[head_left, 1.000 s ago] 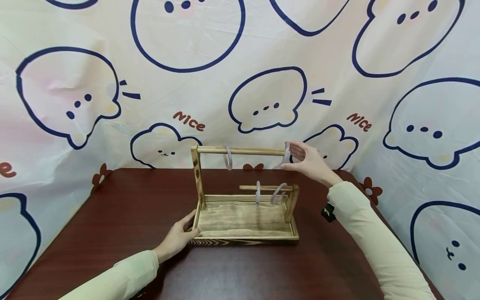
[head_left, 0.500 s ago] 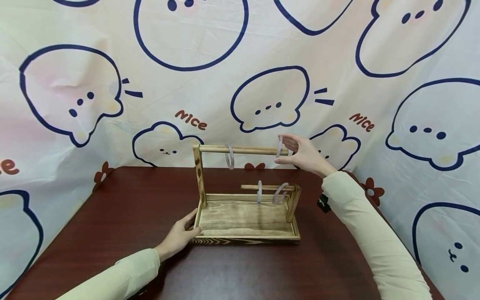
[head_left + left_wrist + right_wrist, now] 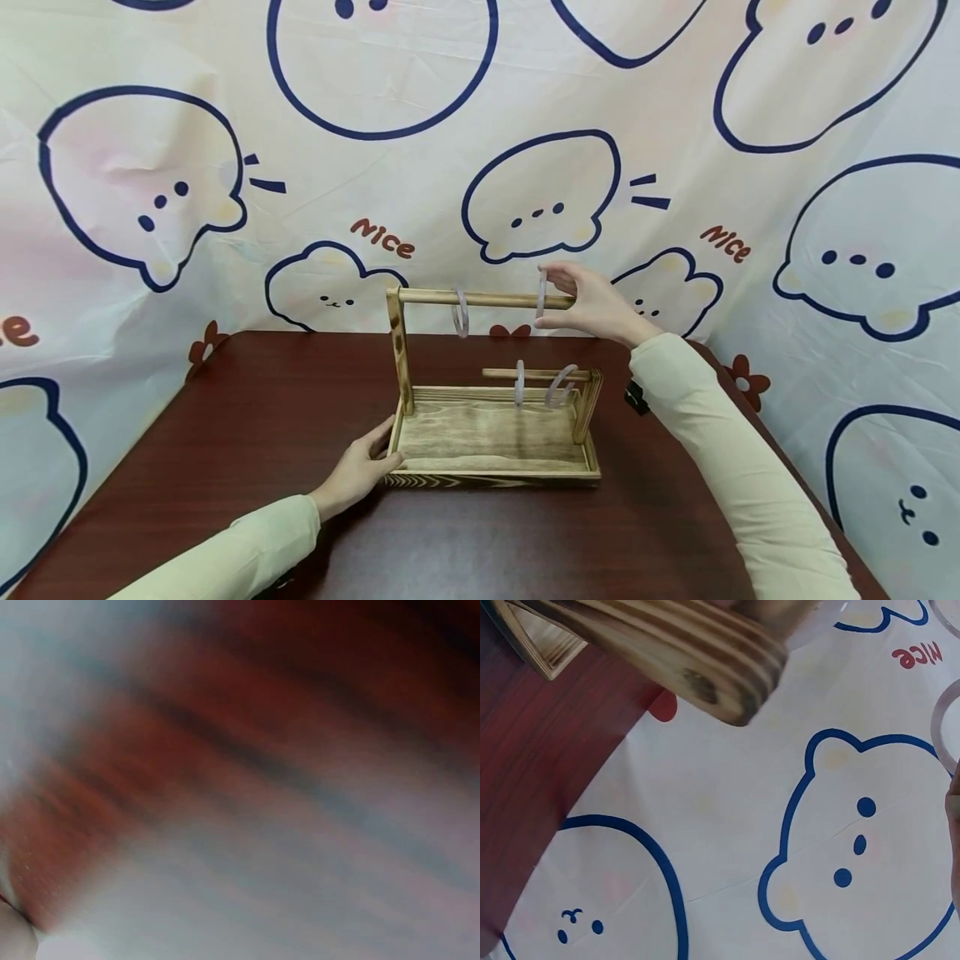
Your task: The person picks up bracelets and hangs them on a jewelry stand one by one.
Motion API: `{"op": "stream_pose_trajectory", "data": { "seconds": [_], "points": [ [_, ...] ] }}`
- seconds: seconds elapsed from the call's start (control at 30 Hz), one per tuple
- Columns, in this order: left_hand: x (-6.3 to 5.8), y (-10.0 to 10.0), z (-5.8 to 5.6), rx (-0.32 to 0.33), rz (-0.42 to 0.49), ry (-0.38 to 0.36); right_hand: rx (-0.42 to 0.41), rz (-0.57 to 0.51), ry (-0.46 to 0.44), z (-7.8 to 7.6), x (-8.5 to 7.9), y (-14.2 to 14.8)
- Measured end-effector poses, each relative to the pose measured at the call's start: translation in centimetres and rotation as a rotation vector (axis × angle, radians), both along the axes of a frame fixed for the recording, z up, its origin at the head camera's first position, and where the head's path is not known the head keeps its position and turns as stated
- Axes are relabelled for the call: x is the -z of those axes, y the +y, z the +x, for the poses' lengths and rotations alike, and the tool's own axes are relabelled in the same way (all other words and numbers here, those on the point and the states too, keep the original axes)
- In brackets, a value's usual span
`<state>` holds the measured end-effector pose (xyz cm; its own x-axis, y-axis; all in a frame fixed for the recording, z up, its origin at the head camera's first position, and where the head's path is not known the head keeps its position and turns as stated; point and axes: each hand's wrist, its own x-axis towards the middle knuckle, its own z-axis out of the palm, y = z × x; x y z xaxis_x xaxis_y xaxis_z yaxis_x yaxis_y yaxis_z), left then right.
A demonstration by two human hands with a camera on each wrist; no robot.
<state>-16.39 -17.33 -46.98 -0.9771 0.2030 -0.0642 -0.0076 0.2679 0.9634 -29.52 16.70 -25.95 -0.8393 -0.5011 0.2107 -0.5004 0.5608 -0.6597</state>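
A wooden bangle stand (image 3: 480,480) with a tray base rests on the table. My left hand (image 3: 351,475) grips its front left corner, thumb over the rim. At the right end of the upper bar (image 3: 502,300), my right hand (image 3: 600,310) pinches a pale translucent bangle (image 3: 542,293) between fingers and thumb. That bangle encircles the bar. Farther left on the same bar hangs another bangle (image 3: 462,317). Two more bangles, one upright (image 3: 520,385) and one tilted (image 3: 557,390), hang from the lower bar. The left wrist view is mostly blur.
The dark red table (image 3: 225,433) reaches back to a cloth backdrop (image 3: 420,183) printed with cartoon outlines. A short post (image 3: 587,404) carries the lower bar at the right, its wooden end (image 3: 712,675) near the right wrist camera. A taller post (image 3: 400,354) stands left.
My right hand has moved left, taking the bangle from the upper bar's right tip to a place farther along it. My left hand keeps its grip on the stand's corner.
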Motion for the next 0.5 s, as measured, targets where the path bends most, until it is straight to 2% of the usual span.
{"op": "stream_pose_trajectory", "data": {
  "seconds": [0.23, 0.5],
  "points": [
    [-0.1, 0.1, 0.0, -0.004, -0.007, -0.001, -0.035, 0.053, 0.092, 0.0, -0.2, -0.9],
    [0.0, 0.1, -0.1, 0.003, 0.012, 0.006, -0.067, 0.071, 0.107, 0.2, -0.2, -2.1]
  ]
}}
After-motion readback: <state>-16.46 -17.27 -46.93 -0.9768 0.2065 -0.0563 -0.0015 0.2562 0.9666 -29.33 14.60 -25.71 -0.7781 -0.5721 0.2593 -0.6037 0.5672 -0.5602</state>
